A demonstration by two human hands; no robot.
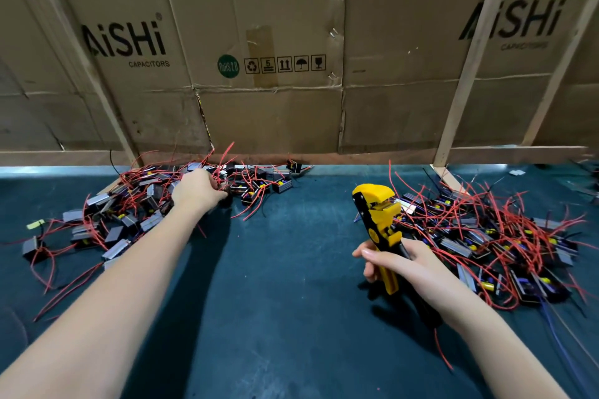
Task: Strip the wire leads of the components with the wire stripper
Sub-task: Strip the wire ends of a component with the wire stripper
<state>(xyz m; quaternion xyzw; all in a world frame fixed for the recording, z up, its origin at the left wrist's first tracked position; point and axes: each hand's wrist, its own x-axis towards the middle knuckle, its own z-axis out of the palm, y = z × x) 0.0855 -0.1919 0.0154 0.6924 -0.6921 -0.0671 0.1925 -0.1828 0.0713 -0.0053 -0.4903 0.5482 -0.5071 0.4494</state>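
R hand (393, 264) gripped round wire stripper (379, 220) handles; L hand (197, 188) fingers curled into component pile (129, 210), grasp unclear.

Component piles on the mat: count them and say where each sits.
2. One pile lies at the left against the cardboard wall, where the left hand reaches in. The other pile lies at the right, beside the wire stripper in the right hand.

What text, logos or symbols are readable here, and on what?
"AiSHi CAPACITORS": left cardboard panel.
"AiSHi", small line beneath blurred: right cardboard panel.
"RoHS 2.0": green round sticker.
"5" among the handling symbols, middle cardboard.
Wire stripper, components: nothing legible.
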